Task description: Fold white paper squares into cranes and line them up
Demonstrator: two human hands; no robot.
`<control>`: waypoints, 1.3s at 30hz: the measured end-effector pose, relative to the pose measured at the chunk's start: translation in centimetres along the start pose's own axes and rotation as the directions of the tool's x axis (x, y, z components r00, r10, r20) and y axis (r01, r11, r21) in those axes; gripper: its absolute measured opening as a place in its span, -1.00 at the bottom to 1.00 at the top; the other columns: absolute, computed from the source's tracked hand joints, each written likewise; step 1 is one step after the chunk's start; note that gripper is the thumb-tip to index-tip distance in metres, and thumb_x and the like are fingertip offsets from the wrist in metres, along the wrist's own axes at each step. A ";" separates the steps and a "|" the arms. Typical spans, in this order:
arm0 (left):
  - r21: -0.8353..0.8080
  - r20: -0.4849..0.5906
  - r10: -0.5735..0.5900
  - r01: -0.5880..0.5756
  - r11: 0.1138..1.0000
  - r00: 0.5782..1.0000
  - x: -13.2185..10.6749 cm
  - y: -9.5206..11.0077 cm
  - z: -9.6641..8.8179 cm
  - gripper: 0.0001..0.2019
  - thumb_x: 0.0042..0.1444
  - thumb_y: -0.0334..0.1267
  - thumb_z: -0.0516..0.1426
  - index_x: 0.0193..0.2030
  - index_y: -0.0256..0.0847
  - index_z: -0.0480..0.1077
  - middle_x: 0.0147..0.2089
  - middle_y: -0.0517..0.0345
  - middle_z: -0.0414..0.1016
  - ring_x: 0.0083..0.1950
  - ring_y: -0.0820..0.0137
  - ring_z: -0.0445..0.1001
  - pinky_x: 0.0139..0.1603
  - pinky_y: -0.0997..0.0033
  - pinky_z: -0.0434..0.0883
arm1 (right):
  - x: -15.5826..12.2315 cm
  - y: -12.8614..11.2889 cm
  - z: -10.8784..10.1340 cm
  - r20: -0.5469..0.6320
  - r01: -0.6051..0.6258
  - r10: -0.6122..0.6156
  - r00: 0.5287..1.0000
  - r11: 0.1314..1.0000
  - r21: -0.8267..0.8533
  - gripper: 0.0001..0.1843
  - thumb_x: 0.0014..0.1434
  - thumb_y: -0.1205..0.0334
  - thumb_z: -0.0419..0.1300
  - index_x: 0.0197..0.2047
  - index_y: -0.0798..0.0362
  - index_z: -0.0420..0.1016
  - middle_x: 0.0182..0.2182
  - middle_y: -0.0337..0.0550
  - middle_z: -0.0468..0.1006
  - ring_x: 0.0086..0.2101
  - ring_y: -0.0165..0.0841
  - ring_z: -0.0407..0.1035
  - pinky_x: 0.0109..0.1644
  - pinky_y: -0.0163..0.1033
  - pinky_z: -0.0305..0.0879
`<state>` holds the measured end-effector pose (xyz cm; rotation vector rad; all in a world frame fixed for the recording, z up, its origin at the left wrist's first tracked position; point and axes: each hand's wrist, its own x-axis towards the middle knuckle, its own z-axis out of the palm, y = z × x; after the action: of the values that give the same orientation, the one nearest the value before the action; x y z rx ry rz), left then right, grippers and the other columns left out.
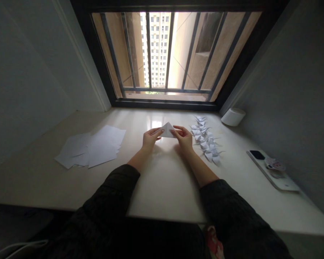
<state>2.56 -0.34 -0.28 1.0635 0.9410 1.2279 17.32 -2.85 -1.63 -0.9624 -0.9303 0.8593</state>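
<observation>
A white sheet folded into a triangle [166, 130] is held just above the pale desk [162, 180], point upward. My left hand [150, 137] pinches its left corner and my right hand [183, 137] pinches its right corner, fingers closed on the paper. Both forearms come in from the near edge in dark sleeves.
A loose pile of white paper sheets [93, 147] lies to the left. A row of several folded white paper cranes [206, 140] runs along the right of my hands. Further right are a white roll [233, 116] by the wall and a phone [272, 169]. A barred window [167, 57] is ahead.
</observation>
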 end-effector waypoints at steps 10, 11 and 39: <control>0.022 -0.070 0.008 -0.007 1.000 0.998 0.0 -0.3 0.1 -0.58 -0.27 -0.05 0.33 -0.25 -0.25 0.54 -0.21 -0.02 0.54 -0.19 0.33 0.48 -0.23 0.38 0.41 | 0.0 0.4 0.1 -0.038 0.001 -0.001 0.999 1.000 0.017 -0.64 -0.19 0.08 0.39 -0.28 0.06 0.56 -0.45 -0.15 0.62 -0.42 -0.29 0.49 -0.25 -0.16 0.40; 0.021 -0.080 0.006 -0.004 1.000 0.997 0.0 -0.3 0.1 -0.58 -0.28 -0.05 0.33 -0.26 -0.25 0.54 -0.22 -0.02 0.54 -0.20 0.33 0.48 -0.23 0.39 0.41 | 0.0 0.4 0.1 -0.043 -0.001 0.001 0.999 1.000 0.015 -0.63 -0.19 0.08 0.39 -0.29 0.05 0.57 -0.45 -0.15 0.62 -0.42 -0.29 0.49 -0.25 -0.16 0.40; 0.410 0.054 0.107 -0.120 0.904 0.993 0.9 0.6 -1.7 -0.70 -0.31 -0.03 0.32 -0.48 -0.21 0.58 -0.55 0.06 0.52 -0.44 0.32 0.46 -0.46 0.45 0.27 | 0.3 0.7 -0.5 -0.065 0.013 -0.024 0.998 0.986 -0.167 -0.65 -0.18 0.03 0.36 -0.32 0.06 0.60 -0.35 -0.09 0.62 -0.32 -0.24 0.49 -0.19 -0.14 0.41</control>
<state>0.91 0.75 -0.14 1.4851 1.1600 1.1271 17.79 -2.44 -2.38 -1.1178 -0.9629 0.7372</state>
